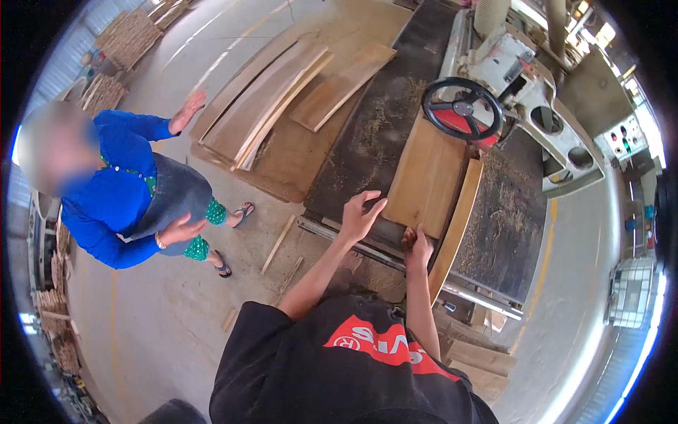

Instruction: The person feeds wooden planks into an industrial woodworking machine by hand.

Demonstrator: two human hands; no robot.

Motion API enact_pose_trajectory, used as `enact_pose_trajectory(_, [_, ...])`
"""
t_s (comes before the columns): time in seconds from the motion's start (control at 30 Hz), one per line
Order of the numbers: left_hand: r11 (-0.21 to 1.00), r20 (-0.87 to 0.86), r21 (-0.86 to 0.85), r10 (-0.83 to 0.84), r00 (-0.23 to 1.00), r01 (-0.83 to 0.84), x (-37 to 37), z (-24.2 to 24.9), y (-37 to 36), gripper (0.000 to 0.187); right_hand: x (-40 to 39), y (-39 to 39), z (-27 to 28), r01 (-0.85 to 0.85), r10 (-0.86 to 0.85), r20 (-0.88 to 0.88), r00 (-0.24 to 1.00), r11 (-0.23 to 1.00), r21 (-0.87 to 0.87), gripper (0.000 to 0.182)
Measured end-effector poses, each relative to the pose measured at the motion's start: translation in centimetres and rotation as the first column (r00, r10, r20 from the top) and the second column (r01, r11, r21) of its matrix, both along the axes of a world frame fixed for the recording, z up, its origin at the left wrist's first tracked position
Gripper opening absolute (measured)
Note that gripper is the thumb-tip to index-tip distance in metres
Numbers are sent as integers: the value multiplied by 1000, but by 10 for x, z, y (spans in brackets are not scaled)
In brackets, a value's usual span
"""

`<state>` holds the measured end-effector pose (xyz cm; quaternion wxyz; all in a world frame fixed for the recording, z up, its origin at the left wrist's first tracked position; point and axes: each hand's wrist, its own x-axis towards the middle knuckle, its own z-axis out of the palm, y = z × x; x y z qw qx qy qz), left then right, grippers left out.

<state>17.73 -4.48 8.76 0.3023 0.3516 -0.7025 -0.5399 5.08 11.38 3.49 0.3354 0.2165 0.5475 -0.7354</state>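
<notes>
A flat wooden board [425, 169] lies on the dark, sawdust-strewn machine table [367, 134], its far end under the machine head. My right hand [418, 247] is closed on the near end of this board, thumb on top. Just left of the board's near corner, my left hand [362, 218] is raised with thumb and fingers curved apart, holding nothing. Along the board's right side runs a narrow wooden strip [462, 215], which sticks out past the table's near edge.
A black handwheel [462, 108] and red part sit over the board's far end. Curved planks [265, 106] lie on a wooden platform to the left. A person in blue [134, 184] stands at left, both hands raised. Offcuts [279, 244] litter the floor.
</notes>
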Motion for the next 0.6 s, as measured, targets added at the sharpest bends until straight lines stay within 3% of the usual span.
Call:
enact_pose_trajectory(0.03, [991,11,-134,31,999,-29,11,0,-2,40,-6,-7,2,21,-21,-11,1000,1000,8,31])
enact_pose_trajectory(0.17, [983,47,-63,176,983,-173,69,10,-4,34,-36,-27,1,33,-34,-14,999,998,-53,30])
enact_pose_trajectory(0.27, [963,85,30,263,961,-267,115,-8,-5,32,-56,-43,-5,45,-46,-8,999,996,-76,31])
enact_pose_trajectory(0.3, [947,140,-103,316,938,-303,128,2,0,33,-63,-48,-7,37,-39,-20,999,995,-97,32])
enact_pose_trajectory(0.37, [921,156,-125,386,909,-369,148,-2,5,34,-80,-57,-16,5,-11,-53,999,992,-124,34])
enact_pose_trajectory(0.47, [874,180,-167,482,858,-456,177,-16,14,35,-101,-71,-17,-13,3,-128,992,997,-77,30])
enact_pose_trajectory(0.5, [852,186,-183,520,834,-490,185,-24,18,35,-113,-75,-30,18,-39,-114,993,984,-178,27])
enact_pose_trajectory(0.53, [845,199,-181,533,822,-504,194,-38,23,35,-125,-82,-29,30,-37,-55,998,992,-124,23])
enact_pose_trajectory(0.57, [827,211,-185,562,800,-532,205,-56,31,36,-147,-85,-55,-22,0,-104,995,979,-203,21])
enact_pose_trajectory(0.6, [828,290,-139,559,777,-543,218,-73,40,38,-152,-90,-48,-42,24,-129,991,990,-135,20])
